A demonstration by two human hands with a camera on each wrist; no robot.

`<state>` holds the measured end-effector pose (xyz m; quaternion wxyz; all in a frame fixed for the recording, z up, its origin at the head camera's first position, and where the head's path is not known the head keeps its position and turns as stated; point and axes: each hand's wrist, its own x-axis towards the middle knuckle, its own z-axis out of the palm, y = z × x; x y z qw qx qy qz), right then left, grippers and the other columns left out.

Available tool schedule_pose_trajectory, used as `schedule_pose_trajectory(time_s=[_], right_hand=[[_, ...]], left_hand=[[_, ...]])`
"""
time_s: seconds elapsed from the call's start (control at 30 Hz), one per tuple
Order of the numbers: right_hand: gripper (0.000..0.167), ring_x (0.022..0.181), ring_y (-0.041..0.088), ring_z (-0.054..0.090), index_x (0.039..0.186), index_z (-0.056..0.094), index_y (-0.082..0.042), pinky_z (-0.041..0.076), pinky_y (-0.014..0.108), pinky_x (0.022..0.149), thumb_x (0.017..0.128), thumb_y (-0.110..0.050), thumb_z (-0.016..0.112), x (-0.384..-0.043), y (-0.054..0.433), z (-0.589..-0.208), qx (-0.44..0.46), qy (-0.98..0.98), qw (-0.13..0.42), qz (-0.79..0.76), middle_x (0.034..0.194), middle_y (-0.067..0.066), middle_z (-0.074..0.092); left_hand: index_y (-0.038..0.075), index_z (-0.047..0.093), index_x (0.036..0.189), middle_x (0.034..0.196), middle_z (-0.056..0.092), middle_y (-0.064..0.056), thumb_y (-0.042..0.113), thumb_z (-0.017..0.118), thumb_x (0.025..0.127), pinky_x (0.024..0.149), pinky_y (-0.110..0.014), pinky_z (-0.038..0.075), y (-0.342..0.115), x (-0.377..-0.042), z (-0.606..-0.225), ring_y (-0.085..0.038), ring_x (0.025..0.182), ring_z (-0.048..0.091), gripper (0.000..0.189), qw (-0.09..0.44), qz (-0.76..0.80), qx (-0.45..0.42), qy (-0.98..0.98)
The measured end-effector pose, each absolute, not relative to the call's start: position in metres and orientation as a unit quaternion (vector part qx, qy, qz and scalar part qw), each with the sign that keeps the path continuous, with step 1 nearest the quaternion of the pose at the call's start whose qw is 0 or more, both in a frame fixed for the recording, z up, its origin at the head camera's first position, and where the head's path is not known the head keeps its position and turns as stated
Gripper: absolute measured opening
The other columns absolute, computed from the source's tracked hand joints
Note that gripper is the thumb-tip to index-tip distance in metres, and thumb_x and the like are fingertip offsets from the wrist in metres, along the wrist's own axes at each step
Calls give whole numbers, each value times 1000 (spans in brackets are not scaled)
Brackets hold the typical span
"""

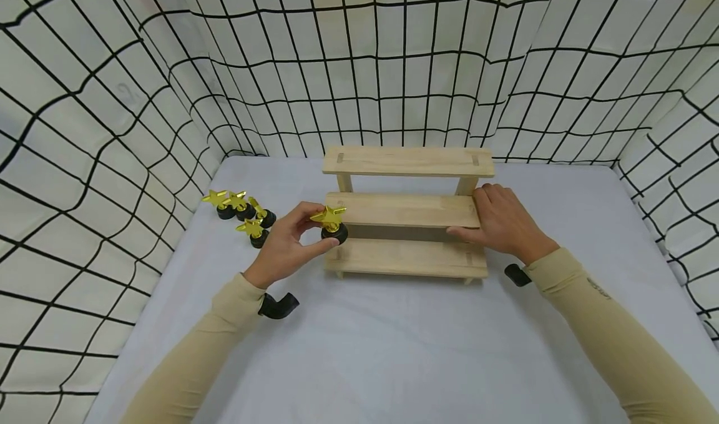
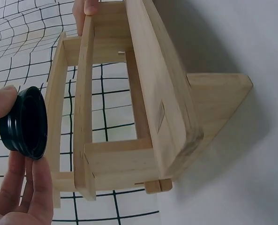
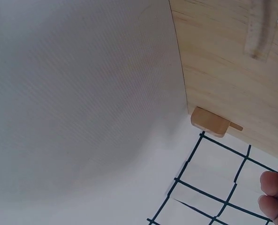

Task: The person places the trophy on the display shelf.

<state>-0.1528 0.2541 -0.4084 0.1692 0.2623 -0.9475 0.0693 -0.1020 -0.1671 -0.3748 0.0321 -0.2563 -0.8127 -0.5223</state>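
A small gold star trophy [image 1: 332, 224] with a round black base is pinched between the thumb and fingers of my left hand [image 1: 286, 243], just in front of the left end of a three-step wooden shelf [image 1: 404, 210]. In the left wrist view the hollow underside of the trophy's black base [image 2: 31, 123] faces the camera. My right hand [image 1: 508, 221] grips the right end of the middle step, thumb along its front edge. Only the fingertips [image 3: 274, 185] of that hand show in the right wrist view, beside the shelf's side panel [image 3: 223, 61].
Several more star trophies [image 1: 258, 238] stand or lean in a cluster at the left of the white-covered table [image 1: 382, 349]. Walls of white sheeting with black netting [image 1: 404, 55] enclose the table at the back and sides.
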Motion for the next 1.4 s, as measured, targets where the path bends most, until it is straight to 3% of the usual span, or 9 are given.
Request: schedule_pose_trajectory(time_s=[0.4, 0.63, 0.77, 1.4], right_hand=[[75, 69, 28, 52, 93, 57, 2, 43, 40, 64, 79, -69, 75, -153, 255, -408, 268, -946, 171, 67, 75, 13, 56], [77, 72, 29, 53, 97, 58, 3, 45, 41, 67, 79, -69, 75, -152, 255, -408, 257, -951, 160, 69, 78, 13, 57], [76, 71, 28, 53, 97, 58, 2, 44, 40, 66, 81, -71, 73, -153, 254, -407, 249, -954, 149, 73, 78, 12, 57], [82, 78, 30, 55, 112, 59, 3, 48, 43, 74, 81, -72, 72, -152, 253, -404, 241, -959, 131, 71, 87, 14, 62]], left_hand=[[2, 58, 129, 129, 64, -15, 0, 84, 82, 107, -18, 54, -138, -99, -378, -2, 114, 61, 54, 1, -514, -279, -811], [2, 59, 130, 129, 65, -15, 3, 85, 84, 106, -32, 58, -117, -98, -380, -19, 115, 66, 53, -16, -521, -290, -803], [3, 59, 130, 127, 65, -15, 4, 85, 83, 106, -34, 58, -107, -99, -381, -22, 115, 66, 53, -21, -525, -296, -798], [2, 62, 127, 125, 67, -14, 5, 85, 84, 105, -30, 59, -54, -98, -403, -19, 110, 67, 48, -43, -548, -343, -762]])
